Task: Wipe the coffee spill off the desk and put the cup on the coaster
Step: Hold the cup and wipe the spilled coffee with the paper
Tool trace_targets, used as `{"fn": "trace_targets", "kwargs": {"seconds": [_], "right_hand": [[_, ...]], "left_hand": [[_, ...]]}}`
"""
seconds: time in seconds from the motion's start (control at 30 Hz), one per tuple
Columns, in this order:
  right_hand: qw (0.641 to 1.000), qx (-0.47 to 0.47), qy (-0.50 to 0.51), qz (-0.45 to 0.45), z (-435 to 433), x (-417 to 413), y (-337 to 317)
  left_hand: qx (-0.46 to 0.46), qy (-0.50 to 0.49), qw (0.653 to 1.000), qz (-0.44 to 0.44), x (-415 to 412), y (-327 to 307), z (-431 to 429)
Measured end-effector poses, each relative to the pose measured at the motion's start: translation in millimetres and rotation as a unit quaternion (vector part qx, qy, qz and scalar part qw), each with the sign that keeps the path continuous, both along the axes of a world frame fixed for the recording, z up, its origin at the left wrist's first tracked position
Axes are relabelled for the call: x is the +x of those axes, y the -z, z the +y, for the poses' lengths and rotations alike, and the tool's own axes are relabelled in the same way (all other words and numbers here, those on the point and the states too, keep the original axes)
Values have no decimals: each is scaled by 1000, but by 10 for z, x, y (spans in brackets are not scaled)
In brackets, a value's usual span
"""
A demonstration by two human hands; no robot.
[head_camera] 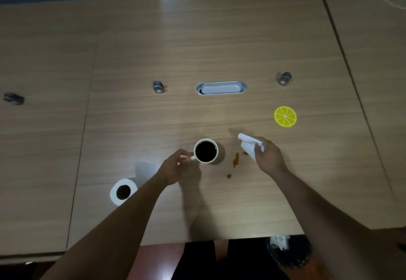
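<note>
A white cup (206, 150) full of dark coffee stands on the wooden desk (197, 49), near the front middle. My left hand (175, 166) pinches its handle from the left. Brown coffee spill (235, 159) lies just right of the cup, with a smaller drop (229, 176) nearer to me. My right hand (269, 155) grips a crumpled white tissue (249, 144) right beside the spill, its lower edge at a small brown spot. The yellow lemon-slice coaster (285, 116) lies bare at the far right.
A roll of toilet paper (123, 191) with a loose sheet sits at the front left. A metal cable slot (221, 87) and several small metal fittings (158, 86) line the desk's middle. A dark bin (289, 251) with crumpled paper stands under the front edge.
</note>
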State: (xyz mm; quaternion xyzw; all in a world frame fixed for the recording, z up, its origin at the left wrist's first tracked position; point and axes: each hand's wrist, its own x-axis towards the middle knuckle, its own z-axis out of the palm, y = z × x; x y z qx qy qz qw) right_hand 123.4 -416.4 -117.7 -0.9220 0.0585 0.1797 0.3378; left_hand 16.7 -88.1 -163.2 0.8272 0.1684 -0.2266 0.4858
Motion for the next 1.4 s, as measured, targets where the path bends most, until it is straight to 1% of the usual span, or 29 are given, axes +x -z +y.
{"fn": "trace_targets", "kwargs": {"seconds": [0.03,0.07,0.1,0.17,0.23,0.3,0.37,0.5,0.57,0.7,0.83,1.0,1.07,1.13,1.23,1.27,1.33,1.4], "right_hand": [[1000,2,3,3,-5,14,31],[1000,4,8,6,-10,22,61],[1000,7,12,11,-15,25,87],[999,13,20,25,-37,37,122],[998,15,34,43,-65,56,134],[998,14,46,45,-102,86,127],[998,4,59,29,-141,115,123],[997,-17,80,-13,-236,176,131],[997,-9,63,-35,-284,175,115],[995,39,19,-85,-367,144,105],[993,43,-12,-110,-424,185,175],[984,0,-73,-159,-427,206,333],[975,-40,-130,-175,-394,177,416],[959,-98,-194,-184,-359,134,497],[929,-210,-258,-164,-318,30,649],[921,-233,-269,-155,-308,-15,696],[919,-243,-282,-130,-286,-96,782],[923,-232,-289,-104,-289,-152,849]], "left_hand": [[-7,-18,1000,21,44,16,-59],[-34,-45,997,51,60,5,-109],[-50,-49,994,79,57,39,-157],[-81,-68,991,85,46,110,-176],[-106,-80,989,59,42,157,-200],[-111,-99,988,42,32,203,-220],[-132,-120,984,18,23,240,-234],[-112,-97,989,1,-8,168,-250],[-121,-100,988,4,-10,120,-266],[-111,-92,990,-8,-12,-1,-259],[-129,-104,986,-33,-20,-143,-268],[-136,-103,984,-47,-16,-371,-325],[-136,-100,984,-49,-19,-417,-318],[-130,-98,985,-52,-10,-437,-306],[-134,-98,985,-50,28,-491,-312],[-135,-97,985,-50,44,-506,-314],[-139,-96,984,-53,58,-533,-313],[-143,-95,983,-58,69,-570,-312]]}}
